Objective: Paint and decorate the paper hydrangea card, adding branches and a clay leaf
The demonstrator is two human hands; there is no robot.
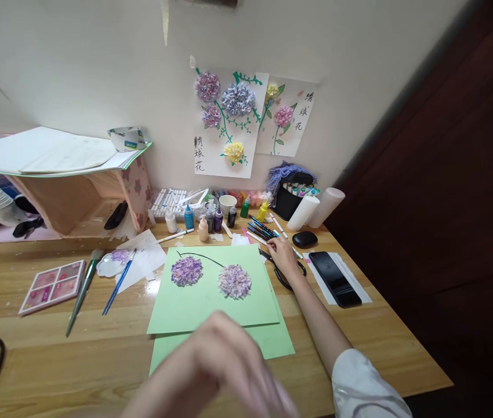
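Note:
Two purple flower heads, joined by a thin dark stem line, lie on a green sheet (211, 313), with a second green sheet (272, 345) under it. My left hand (229, 360) is blurred and close to the camera, in front of the sheets' lower edge; its fingers are bent and what they hold, if anything, cannot be made out. Beyond the sheets' right edge, my right hand (282, 254) has its fingers closed at the lower ends of several pens (264, 227). Black scissors (282, 280) lie beside and partly behind that hand.
Paint bottles (218, 220) and a white cup (228, 203) stand near the wall. A phone (334, 278) and black mouse-like case (304, 239) lie right. Brushes (119, 281), a palette (113, 263) and a pink-framed box (53, 287) lie left.

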